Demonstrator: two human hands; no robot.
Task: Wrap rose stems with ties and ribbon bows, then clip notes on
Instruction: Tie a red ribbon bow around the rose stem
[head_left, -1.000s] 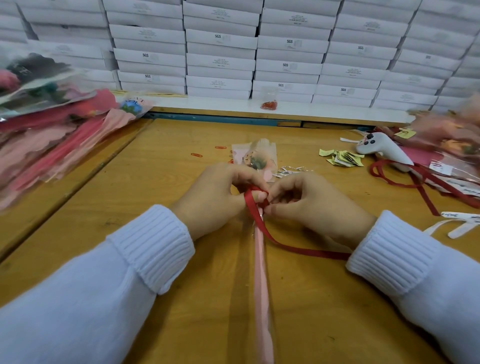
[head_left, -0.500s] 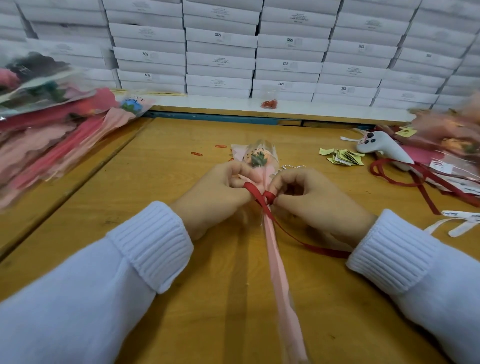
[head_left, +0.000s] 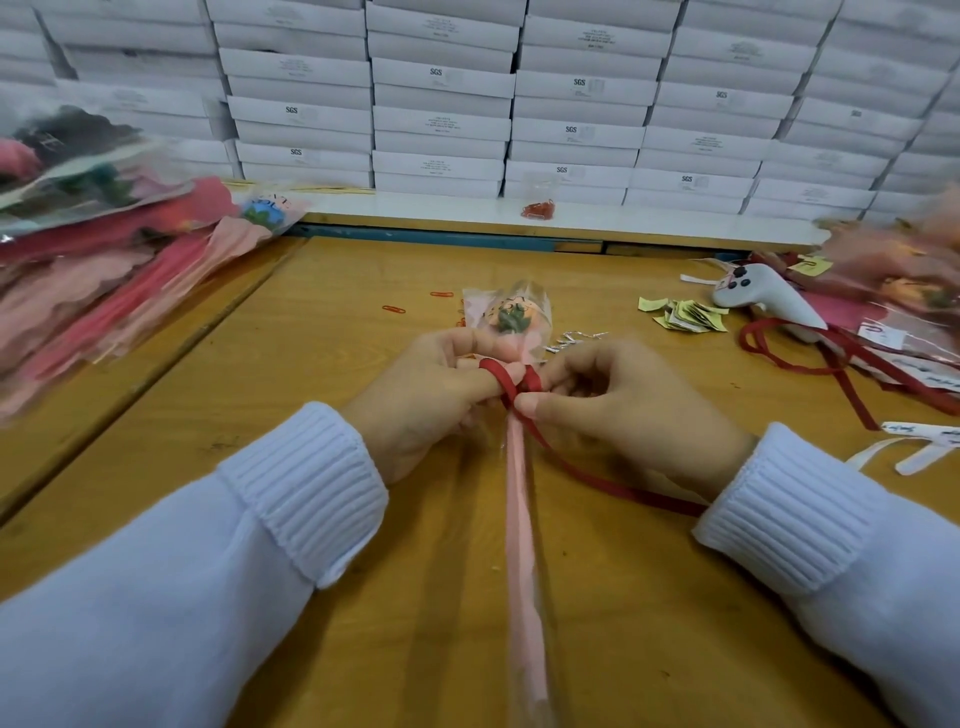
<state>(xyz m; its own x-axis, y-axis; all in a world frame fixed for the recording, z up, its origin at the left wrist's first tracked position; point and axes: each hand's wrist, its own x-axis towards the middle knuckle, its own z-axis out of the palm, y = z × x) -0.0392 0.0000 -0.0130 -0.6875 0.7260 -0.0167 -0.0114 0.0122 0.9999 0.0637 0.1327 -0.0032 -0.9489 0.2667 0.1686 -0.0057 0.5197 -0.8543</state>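
Red ribbon (head_left: 506, 384) pinched by both hands' curled fingers (head_left: 530, 404), around wrapped rose stem (head_left: 522, 509)

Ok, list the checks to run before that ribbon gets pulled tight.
1. Ribbon round the stem: ok, it crosses the stem between the hands.
2. Left hand grips the stem: ok.
3. Right hand pinches the ribbon: ok.
4. Ribbon's tail free: cannot tell, it runs under the right sleeve.
5. Bow finished: not ok, none shows yet.
6. Notes and clips close by: ok, on the table beyond the hands.
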